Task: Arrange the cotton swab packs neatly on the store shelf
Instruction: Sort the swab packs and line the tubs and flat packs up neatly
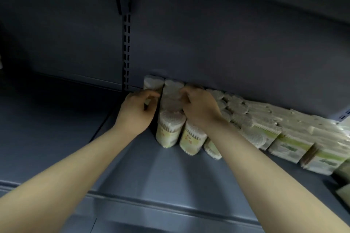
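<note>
Both arms are reaching up from the lower corners of the frame toward the middle, where the swab packs are standing on the grey shelf [147, 168]. My left hand [137, 110] is sitting just left of centre, fingers curled, thumb and fingertips closing toward the left side of the rear pack [152, 82]; I cannot tell whether it is actually pinching that pack or only touching it, since the blur is hiding the contact. My right hand [200, 108] is lying just right of centre, fingers bent down over the tops of the packs in the second and third columns, pressing or gripping there; which of the two I cannot tell. The round packs [170, 128] are standing upright in short rows running from the back panel [227, 43] toward the front, the nearest two showing yellow labels and bundled swab tips on top. One more round pack [212, 148] is peeking out under my right forearm, tilted slightly. To the right of centre, more round packs are crowding against the back panel, and beyond them flat boxed packs [291, 143] with green labels are lining up toward the right edge of the frame, touching one another. The slotted upright [126, 49] is running down the back, left of centre, ending just beside the rear pack. The shelf front lip [170, 206] is crossing the lower part of the frame. The left half of the shelf is showing only dark grey surface.
</note>
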The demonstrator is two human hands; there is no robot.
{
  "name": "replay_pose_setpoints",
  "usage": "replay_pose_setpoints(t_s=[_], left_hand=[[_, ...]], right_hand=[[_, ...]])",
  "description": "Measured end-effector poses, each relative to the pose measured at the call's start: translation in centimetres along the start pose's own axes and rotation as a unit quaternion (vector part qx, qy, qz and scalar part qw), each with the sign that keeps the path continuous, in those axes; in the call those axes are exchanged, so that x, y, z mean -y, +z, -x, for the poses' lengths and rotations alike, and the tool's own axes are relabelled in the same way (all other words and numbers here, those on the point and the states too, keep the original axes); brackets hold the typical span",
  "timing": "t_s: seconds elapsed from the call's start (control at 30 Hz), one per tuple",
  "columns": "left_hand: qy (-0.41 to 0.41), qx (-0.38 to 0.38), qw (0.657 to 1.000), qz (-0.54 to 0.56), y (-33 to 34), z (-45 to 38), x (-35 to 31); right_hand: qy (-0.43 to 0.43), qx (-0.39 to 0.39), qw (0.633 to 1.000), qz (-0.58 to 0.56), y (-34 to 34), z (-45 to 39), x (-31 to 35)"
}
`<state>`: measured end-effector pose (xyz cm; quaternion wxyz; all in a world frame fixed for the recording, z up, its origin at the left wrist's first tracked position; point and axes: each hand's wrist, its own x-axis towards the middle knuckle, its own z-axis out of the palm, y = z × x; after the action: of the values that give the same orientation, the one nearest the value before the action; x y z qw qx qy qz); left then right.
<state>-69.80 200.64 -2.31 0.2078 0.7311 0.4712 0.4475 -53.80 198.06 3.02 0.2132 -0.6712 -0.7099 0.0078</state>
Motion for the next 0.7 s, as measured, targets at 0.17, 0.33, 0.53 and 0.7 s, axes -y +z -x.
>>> replay_pose_setpoints(t_s=[0.17, 0.33, 0.53, 0.7], left_hand=[[-0.007, 0.015, 1.000, 0.015, 0.1, 1.2, -2.7], [0.028, 0.009, 0.998, -0.061, 0.4, 1.9, -5.3], [0.050, 0.018, 0.995, -0.079, 3.1, 3.5, -9.3], [0.073, 0.062, 0.995, -0.038, 6.4, 5.4, -12.6]], right_hand=[[0.037, 0.001, 0.999, 0.007, -1.6, 1.9, -1.2], [0.056, -0.028, 0.998, 0.009, -3.3, 4.7, -3.7], [0.086, -0.064, 0.994, 0.019, -5.2, 8.3, -7.6], [0.104, -0.084, 0.991, 0.028, -6.9, 11.5, -11.1]])
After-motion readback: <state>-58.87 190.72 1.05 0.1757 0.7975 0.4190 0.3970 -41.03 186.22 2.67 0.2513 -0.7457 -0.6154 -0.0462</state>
